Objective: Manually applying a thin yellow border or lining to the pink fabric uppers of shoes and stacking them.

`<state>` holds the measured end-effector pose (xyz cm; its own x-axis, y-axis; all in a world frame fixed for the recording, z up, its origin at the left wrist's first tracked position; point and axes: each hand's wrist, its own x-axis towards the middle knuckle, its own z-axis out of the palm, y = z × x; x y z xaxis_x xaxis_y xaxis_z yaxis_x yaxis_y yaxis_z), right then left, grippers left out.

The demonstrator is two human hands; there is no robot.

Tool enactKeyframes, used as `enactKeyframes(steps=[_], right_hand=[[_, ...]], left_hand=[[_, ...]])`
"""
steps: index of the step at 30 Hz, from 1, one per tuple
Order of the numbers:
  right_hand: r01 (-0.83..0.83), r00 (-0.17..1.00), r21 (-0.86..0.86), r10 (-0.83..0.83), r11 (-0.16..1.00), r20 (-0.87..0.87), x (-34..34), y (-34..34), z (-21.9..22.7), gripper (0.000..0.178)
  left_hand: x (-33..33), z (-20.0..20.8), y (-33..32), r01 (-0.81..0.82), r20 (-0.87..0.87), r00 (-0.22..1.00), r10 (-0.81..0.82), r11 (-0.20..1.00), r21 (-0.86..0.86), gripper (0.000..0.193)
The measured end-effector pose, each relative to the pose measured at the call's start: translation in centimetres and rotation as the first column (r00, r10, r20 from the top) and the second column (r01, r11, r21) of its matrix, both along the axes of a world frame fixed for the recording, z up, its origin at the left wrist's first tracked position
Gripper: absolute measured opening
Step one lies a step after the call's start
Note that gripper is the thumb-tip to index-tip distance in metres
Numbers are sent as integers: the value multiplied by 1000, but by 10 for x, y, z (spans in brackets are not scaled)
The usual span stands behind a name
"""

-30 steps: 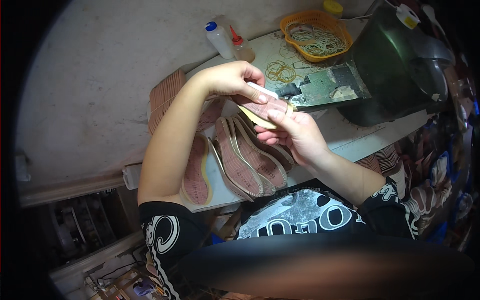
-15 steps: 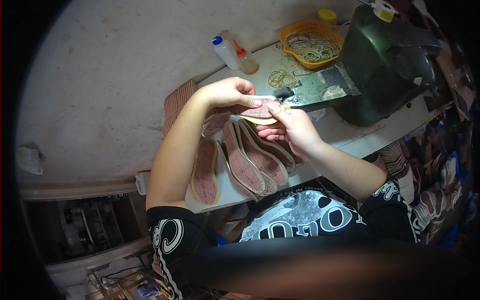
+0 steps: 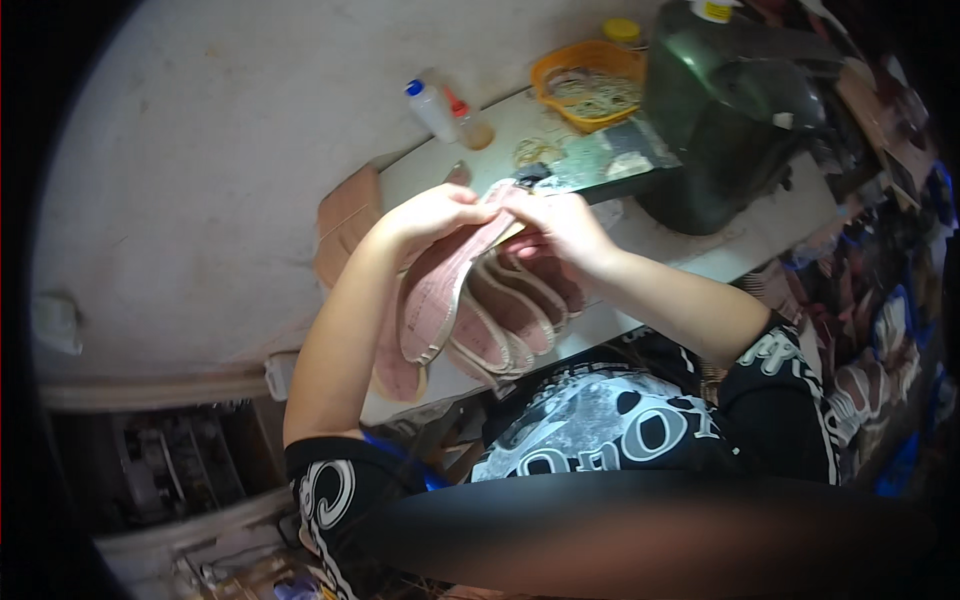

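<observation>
A pink shoe insole [image 3: 440, 290] with a pale edge hangs slanting between my hands, its upper end by the dark working end of the green sewing machine [image 3: 740, 130]. My left hand [image 3: 435, 215] pinches that upper part with the thumb on top. From the other side my right hand [image 3: 565, 228] grips the same end, fingers curled beneath it. Below and behind it, several more pink insoles [image 3: 515, 320] lie overlapping on the white table [image 3: 790, 210], partly covered by the held one.
A stack of pink insoles [image 3: 345, 225] leans at the left table edge against the wall. At the back stand a white bottle with a blue cap [image 3: 432, 112], a red-tipped bottle [image 3: 470, 125] and an orange basket of bands [image 3: 545, 80]. Shoe parts [image 3: 870, 390] pile up at right.
The held insole has swung from lying level across my hands to slanting down toward me over the others. Both hands remain closed on it. The whole view has shifted slightly.
</observation>
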<state>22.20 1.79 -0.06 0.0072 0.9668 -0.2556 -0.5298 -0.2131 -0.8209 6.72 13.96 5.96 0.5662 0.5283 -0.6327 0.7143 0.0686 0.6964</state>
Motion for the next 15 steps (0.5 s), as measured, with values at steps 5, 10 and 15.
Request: enactKeyframes(steps=[5,10,15], right_hand=[[-7,1000,-19,7,1000,6,6,7,-6,21],[-140,987,-108,129,984,-97,17,10,-10,24],[-462,885,-69,464,884,24,53,-29,0,30]], left_hand=[[1,-9,3,-11,-81,997,9,1000,-17,36],[6,-17,-9,-82,-18,997,80,986,-148,46],[10,-19,-17,-152,74,983,166,974,-169,47]])
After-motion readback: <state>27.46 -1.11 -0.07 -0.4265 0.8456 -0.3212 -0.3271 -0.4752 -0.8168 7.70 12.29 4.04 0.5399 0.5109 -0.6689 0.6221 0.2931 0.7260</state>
